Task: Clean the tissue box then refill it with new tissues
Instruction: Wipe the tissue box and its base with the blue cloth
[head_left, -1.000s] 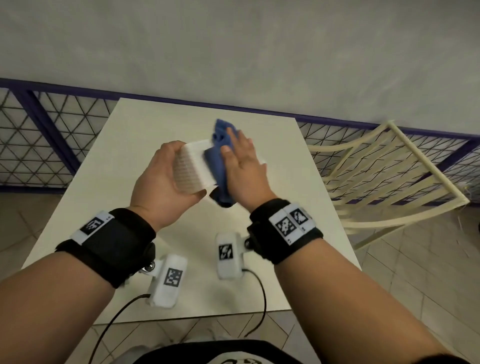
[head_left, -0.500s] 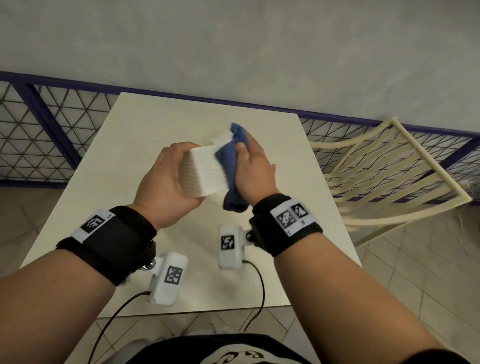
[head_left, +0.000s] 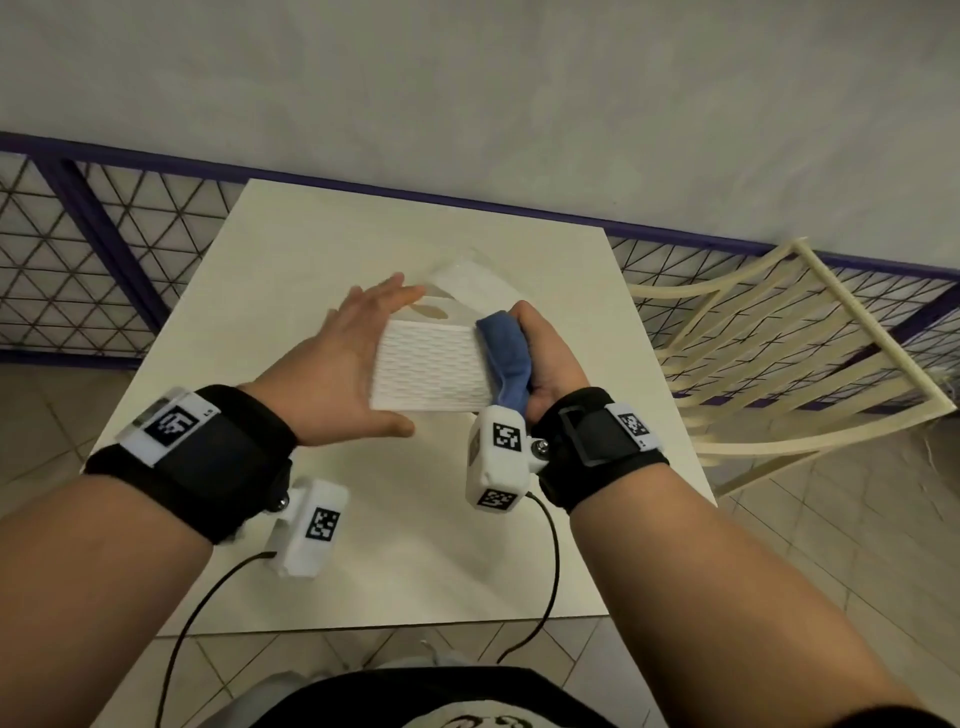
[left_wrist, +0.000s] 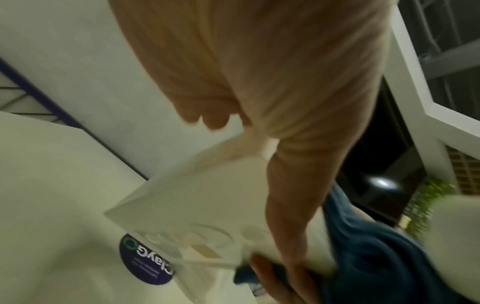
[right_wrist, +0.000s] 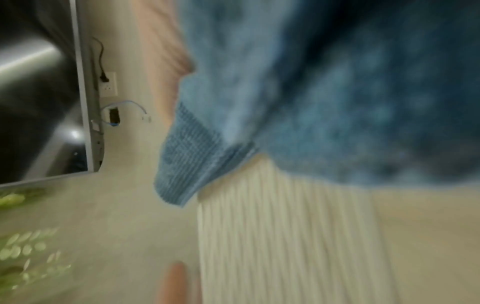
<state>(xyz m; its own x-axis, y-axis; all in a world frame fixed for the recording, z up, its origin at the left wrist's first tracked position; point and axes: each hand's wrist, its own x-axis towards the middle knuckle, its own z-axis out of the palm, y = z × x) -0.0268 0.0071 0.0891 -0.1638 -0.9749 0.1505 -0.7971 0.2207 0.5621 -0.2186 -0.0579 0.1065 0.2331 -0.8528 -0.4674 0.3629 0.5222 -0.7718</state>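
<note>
A cream slatted chair (head_left: 779, 332) stands beside the white table (head_left: 291, 270).

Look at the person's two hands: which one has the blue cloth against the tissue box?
The right hand: it presses the blue cloth to the tissue box end. The left hand lies bare and flat against the opposite end.

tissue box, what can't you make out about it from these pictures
- Right end of the box: head view, hidden by the blue cloth and right hand.
- Inside of the box: no view shows it; whether it holds tissues cannot be told.
- Dirt on the ribbed face: right wrist view is too blurred.
- Right hand's grip: right wrist view, cloth fills the frame.
- Left hand's contact with the box: left wrist view, blurred, palm blocks it.
</note>
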